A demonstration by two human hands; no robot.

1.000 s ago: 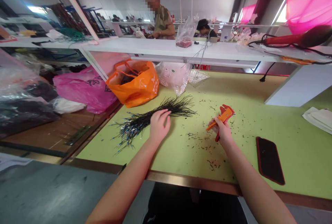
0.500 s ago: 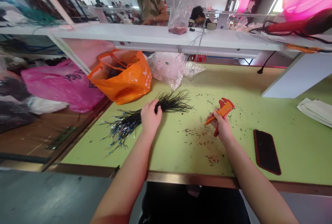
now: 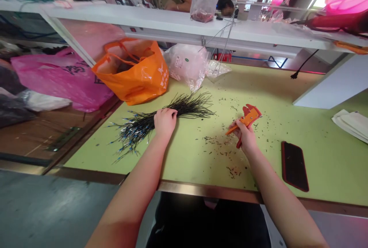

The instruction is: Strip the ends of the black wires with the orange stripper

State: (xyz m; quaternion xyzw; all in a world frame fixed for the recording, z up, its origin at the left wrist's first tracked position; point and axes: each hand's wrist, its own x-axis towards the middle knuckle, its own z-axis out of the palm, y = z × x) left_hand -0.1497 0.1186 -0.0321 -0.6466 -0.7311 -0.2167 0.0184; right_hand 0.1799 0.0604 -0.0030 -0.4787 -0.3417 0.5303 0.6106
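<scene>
A loose bundle of thin black wires (image 3: 140, 123) lies on the green tabletop, with blue and silvery ends spread to the left and bare black ends fanned out to the right. My left hand (image 3: 166, 121) is over the middle of it, thumb and fingers closed on wires there; how many are in the pinch I cannot tell. In my right hand (image 3: 246, 136) is an orange and red wire stripper (image 3: 249, 116), its head tilted up to the right. Small black cut bits (image 3: 214, 140) are scattered around and below the tool.
A phone with a red edge (image 3: 294, 166) lies right of my arm. Behind the wires stand an orange bag (image 3: 135, 81) and a clear plastic bag (image 3: 186, 64). A white shelf (image 3: 120, 18) crosses the back, its support panel (image 3: 324, 83) at right. Other people are beyond it.
The view has tilted down slightly. My left thumb and fingers have drawn closer together over the wires. My right hand still holds the wire stripper in nearly the same place.
</scene>
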